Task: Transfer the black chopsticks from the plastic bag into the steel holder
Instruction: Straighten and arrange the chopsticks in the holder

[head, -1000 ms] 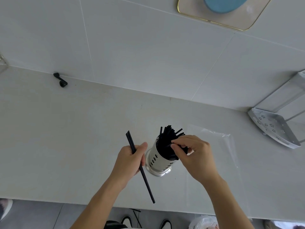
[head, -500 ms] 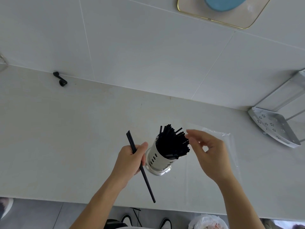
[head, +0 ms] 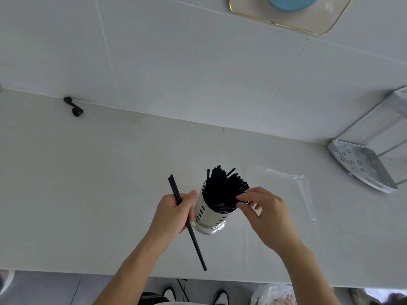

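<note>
A perforated steel holder [head: 204, 214] stands upright on the white counter, packed with several black chopsticks [head: 222, 188] that fan out toward the upper right. My left hand [head: 174, 212] is just left of the holder, closed on a pair of black chopsticks [head: 193, 236] that slant from upper left to lower right. My right hand [head: 264, 214] is at the holder's right rim, its fingertips pinching the tops of the chopsticks there. A clear plastic bag [head: 284, 194] lies flat on the counter to the right, partly under my right hand.
A perforated metal rack [head: 361, 164] sits at the far right against the wall. A small black object [head: 73, 106] lies at the back left of the counter. A gold-rimmed tray with a blue dish [head: 286, 16] is at the top. The counter's front edge runs below my forearms.
My right hand lifted off the chopstick tops and opened to the right, then came back and now pinches them at the holder's right rim. My left hand kept its pair still.
</note>
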